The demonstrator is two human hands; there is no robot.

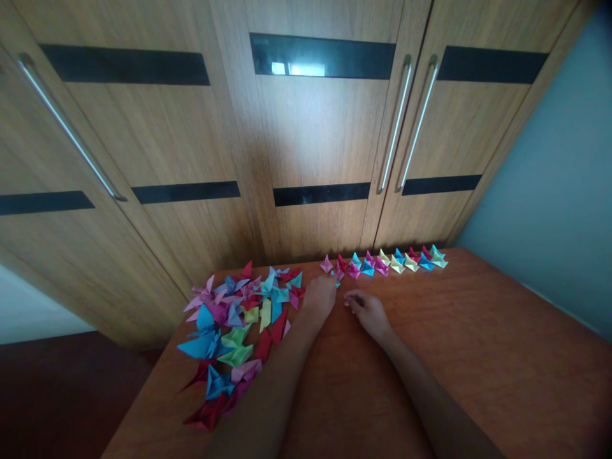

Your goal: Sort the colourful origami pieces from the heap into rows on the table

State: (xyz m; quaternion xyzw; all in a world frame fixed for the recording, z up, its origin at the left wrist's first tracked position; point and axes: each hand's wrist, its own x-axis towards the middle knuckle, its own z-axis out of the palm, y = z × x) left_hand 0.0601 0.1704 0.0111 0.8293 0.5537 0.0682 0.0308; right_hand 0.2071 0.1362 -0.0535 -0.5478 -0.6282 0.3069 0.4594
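Observation:
My left hand [321,294] is closed at the left end of the two rows of small folded paper boats. A bit of a blue paper boat [337,284] shows at its fingertips; the fingers hide the rest. Just beyond it stand a pink paper boat [326,264] and a magenta one [354,271]. My right hand [369,310] rests above the table to the right, fingers loosely bent, thumb a little apart, nothing visible in them. Left of my left arm lies a heap of folded paper pieces [229,312] in pink, blue, red, green and yellow.
The boat rows run right along the table's back edge, ending near a teal boat [436,255]. Behind the brown wooden table [478,357] rises a wardrobe [310,134] with metal handles. A pale blue wall [540,210] borders the right side.

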